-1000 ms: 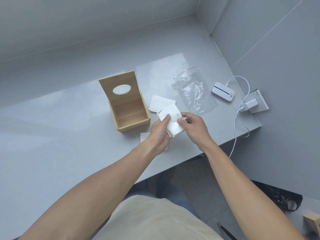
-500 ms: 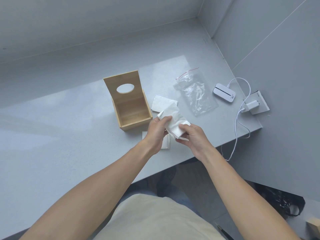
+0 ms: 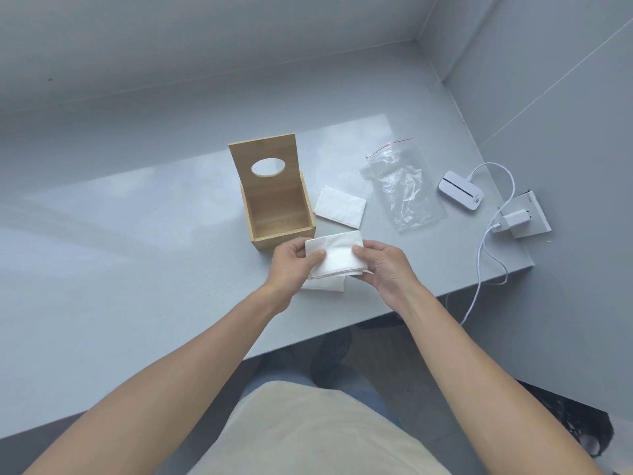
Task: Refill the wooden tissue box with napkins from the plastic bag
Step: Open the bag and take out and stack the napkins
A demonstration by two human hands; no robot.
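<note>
napkins between both hands, box beside

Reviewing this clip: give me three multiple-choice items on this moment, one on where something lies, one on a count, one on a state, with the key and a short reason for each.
1. Where does the plastic bag lie?
A. inside the wooden box
B. on the table, right of the wooden box
C. on the floor

2. How many napkin stacks lie on the table, not counting the held one?
A. none
B. two
C. five

3. What is the state of the wooden box?
A. lid up, inside empty
B. lid shut
C. full of napkins

Key: 1 B, the bag lies flat between the loose stack and the white device. 2 B, that loose stack, plus another partly hidden under the hands. 3 A, the lid with the oval hole stands upright and bare wood shows inside, while the left hand and right hand hold the napkins outside it.
</note>
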